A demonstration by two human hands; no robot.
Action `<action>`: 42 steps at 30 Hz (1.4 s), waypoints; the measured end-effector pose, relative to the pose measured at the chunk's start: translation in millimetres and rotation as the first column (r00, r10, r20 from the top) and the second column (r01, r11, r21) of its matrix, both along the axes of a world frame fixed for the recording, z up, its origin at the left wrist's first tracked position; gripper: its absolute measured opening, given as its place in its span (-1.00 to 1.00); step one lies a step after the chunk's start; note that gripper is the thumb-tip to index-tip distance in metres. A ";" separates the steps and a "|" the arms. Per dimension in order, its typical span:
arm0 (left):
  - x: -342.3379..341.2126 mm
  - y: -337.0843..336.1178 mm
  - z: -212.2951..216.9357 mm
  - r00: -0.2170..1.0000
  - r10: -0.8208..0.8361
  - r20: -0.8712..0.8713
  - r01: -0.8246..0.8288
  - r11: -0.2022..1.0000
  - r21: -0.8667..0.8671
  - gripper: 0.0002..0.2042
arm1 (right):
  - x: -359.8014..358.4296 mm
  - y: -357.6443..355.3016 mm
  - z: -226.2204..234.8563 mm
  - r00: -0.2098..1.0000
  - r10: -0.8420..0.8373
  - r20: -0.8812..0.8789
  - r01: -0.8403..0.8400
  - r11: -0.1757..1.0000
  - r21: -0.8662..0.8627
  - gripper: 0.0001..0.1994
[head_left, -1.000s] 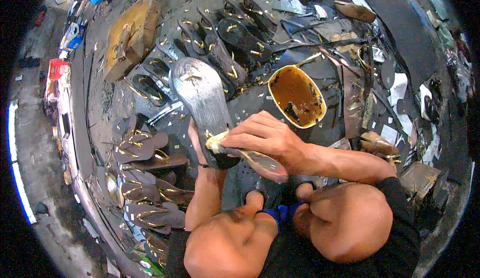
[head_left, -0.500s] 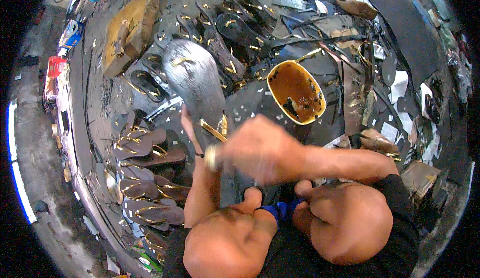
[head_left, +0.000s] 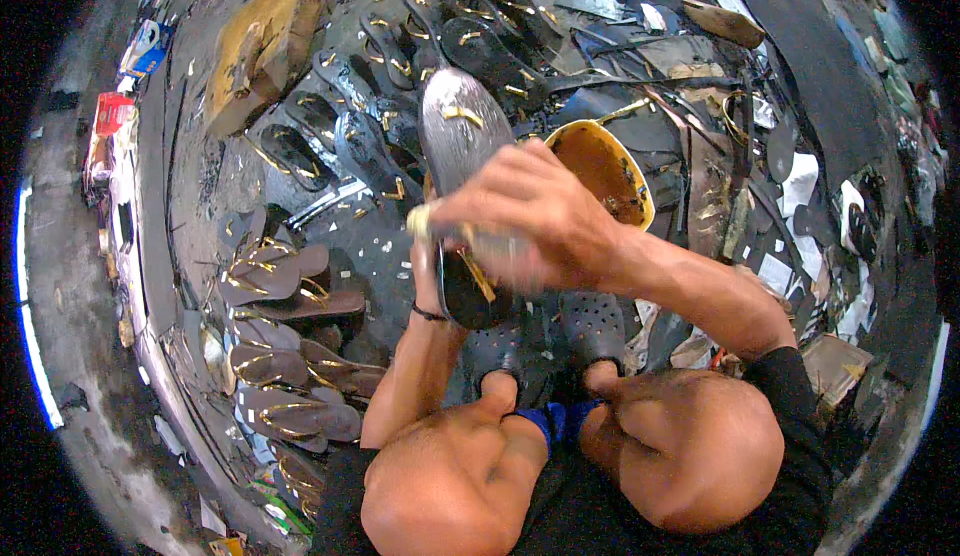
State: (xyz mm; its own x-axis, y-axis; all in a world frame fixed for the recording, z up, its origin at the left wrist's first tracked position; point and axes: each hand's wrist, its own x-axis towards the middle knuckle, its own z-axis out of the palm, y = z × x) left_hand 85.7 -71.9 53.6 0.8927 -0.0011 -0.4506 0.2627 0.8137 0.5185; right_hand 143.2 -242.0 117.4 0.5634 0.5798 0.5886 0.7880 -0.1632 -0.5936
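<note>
A dark sandal sole (head_left: 462,121) with a glossy, wet-looking surface and short gold strap ends is held out above my feet. My left hand (head_left: 428,268) grips its left edge, the fingers mostly hidden by the sole and my other hand. Across the middle of the sole passes my right hand (head_left: 545,206), closed and smeared by motion. From its left side sticks a small pale-tipped tool (head_left: 420,221), too blurred to name. Just right of the sole sits a yellow-rimmed bowl (head_left: 648,191) of brown liquid with dark bits, partly covered by my right hand.
Several gold-strapped sandals (head_left: 300,414) are lined up at left. Dark soles (head_left: 480,46) with gold strap ends lie ahead. A wooden block (head_left: 270,46) stands far left. Scraps and a wooden shoe form (head_left: 722,22) litter the right. My perforated shoes (head_left: 590,326) are below.
The sole has swung right and nearer the bowl, with its lower end now showing. My right hand has moved up and slightly right across it, uncovering my shoes.
</note>
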 end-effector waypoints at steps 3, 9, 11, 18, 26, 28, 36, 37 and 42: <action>0.2 13.3 2.5 1.000 0.022 0.021 -0.021 0.999 -0.025 -0.61 | -36.5 5.6 1.9 0.999 0.035 0.011 -0.036 0.998 0.056 -0.51; 11.4 29.7 -10.1 0.990 0.052 0.133 -0.031 0.987 -0.159 -0.59 | -29.6 -10.0 -19.6 0.977 -0.088 -0.195 0.129 0.970 0.206 -0.67; 14.5 40.4 -24.9 0.982 0.092 0.167 -0.072 0.990 -0.124 -0.54 | -39.5 1.7 -25.8 0.923 -0.165 -0.348 0.259 0.935 0.243 -0.69; 4.3 100.3 -93.8 0.945 0.296 0.139 -0.311 0.945 0.104 -0.59 | -50.3 34.5 1.4 0.966 0.037 -0.256 -0.022 0.998 0.061 -0.62; -50.2 165.2 -74.6 0.927 0.321 -0.195 -0.311 0.947 0.079 -0.63 | -91.3 -17.2 -43.8 0.749 -0.122 -0.651 -0.053 0.969 -0.243 -0.79; -50.0 190.7 -110.9 0.950 0.310 -0.043 -0.313 0.943 -0.117 -0.66 | -97.5 -19.0 -49.4 0.752 -0.171 -0.637 0.002 0.966 -0.257 -0.81; -28.5 180.1 -142.4 0.733 0.673 -0.100 -0.397 0.543 0.740 -0.71 | -95.9 -38.9 -48.2 0.709 -0.385 -0.591 0.191 0.911 -0.365 -0.77; -48.2 177.3 -131.3 0.769 0.638 0.044 -0.406 0.434 0.804 -0.74 | -89.1 -41.3 -47.5 0.654 -0.447 -0.611 0.306 0.894 -0.327 -0.79; 3.0 225.8 -66.8 0.679 0.569 0.464 -0.576 0.021 0.817 -0.71 | -39.4 -121.0 -100.3 0.698 -0.709 0.103 0.608 0.510 -0.609 -0.74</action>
